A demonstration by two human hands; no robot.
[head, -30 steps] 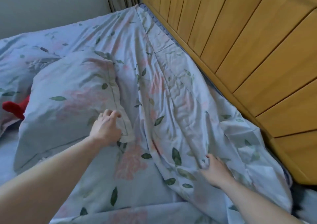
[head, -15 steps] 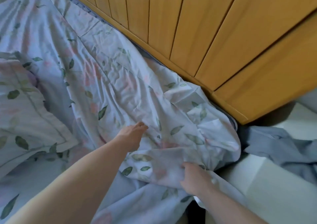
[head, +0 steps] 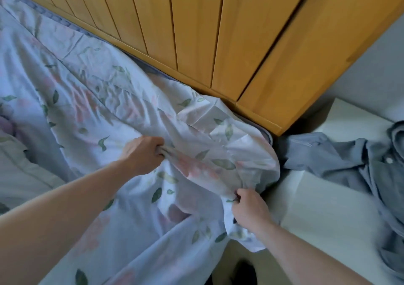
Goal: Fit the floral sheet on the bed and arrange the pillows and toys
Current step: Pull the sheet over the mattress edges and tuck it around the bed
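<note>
The pale blue floral sheet (head: 91, 101) lies rumpled over the bed, bunched at the corner by the wooden headboard (head: 196, 33). My left hand (head: 143, 153) grips a fold of the sheet near the middle of the bunched part. My right hand (head: 249, 208) pinches the sheet's loose edge at the bed corner, where the cloth hangs over the side. A matching floral pillow (head: 19, 175) shows at the left edge, partly cut off. No toy is in view.
A grey-blue shirt (head: 354, 164) lies crumpled on a white surface (head: 328, 208) right of the bed. The headboard's end post (head: 284, 88) stands close to the bed corner. A dark gap (head: 244, 271) opens between bed and white surface.
The view swung right toward the bed corner. My left hand went from lying flat on the sheet to gripping a fold. My right hand kept its hold on the edge, now lifted higher.
</note>
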